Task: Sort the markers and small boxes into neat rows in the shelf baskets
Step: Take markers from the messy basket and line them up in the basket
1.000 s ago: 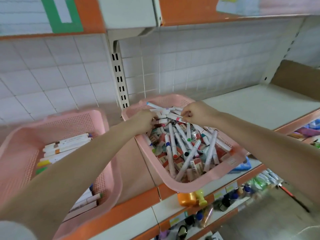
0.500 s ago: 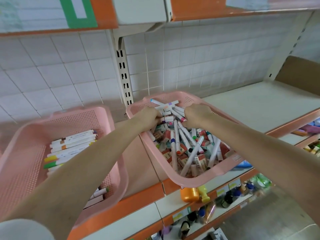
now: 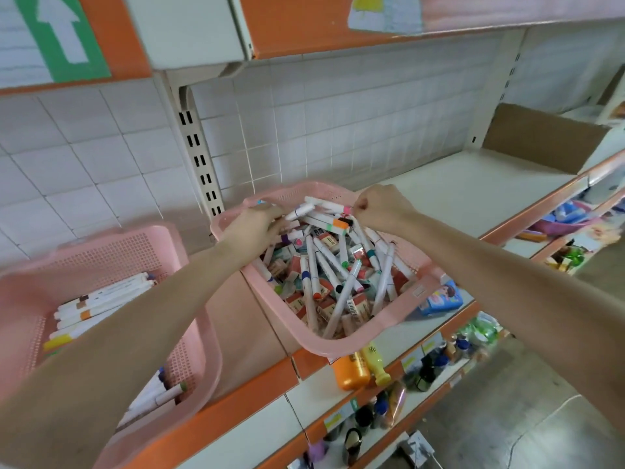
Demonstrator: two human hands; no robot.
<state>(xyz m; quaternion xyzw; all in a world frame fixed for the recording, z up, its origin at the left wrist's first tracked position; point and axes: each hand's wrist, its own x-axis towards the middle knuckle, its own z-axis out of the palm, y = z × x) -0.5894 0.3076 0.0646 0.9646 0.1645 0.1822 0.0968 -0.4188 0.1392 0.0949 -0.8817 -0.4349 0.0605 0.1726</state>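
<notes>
The shelf [image 3: 456, 194] is the big thing here, a pale board w/ orange edging, mostly bare on the right. Two pink plastic baskets sit on it. The left basket [image 3: 111, 252] holds white markers already lying roughly parallel. The right basket [image 3: 341, 346] sits askew at the shelf front, its near corner hanging over the edge, & it's a jumble: loose markers [image 3: 348, 292] criss-crossed over small boxes [image 3: 297, 301] w/ reddish labels.

Both arms reach into the far end of the right basket. The left hand [image 3: 252, 228] is curled over the near-left end of a little bundle of markers [image 3: 321, 214] stacked at the back wall; fingers bent, but I can't tell how firm the hold is. The right hand [image 3: 380, 208] is pinched shut at the bundle's other end, thumb & finger on the pink-capped tip of a marker [image 3: 329, 206].

Handling, as I judge it: markers are light, stiff, smooth-barrelled, so they'll roll & slip if squeezed as a bunch. Best taken w/ a hand at each end, caps lined up, pressing inward. Boxes look like thin card, light, crushable at corners; take them by the flat faces, not the flaps. Basket overhang = tip risk if leaned on.
</notes>
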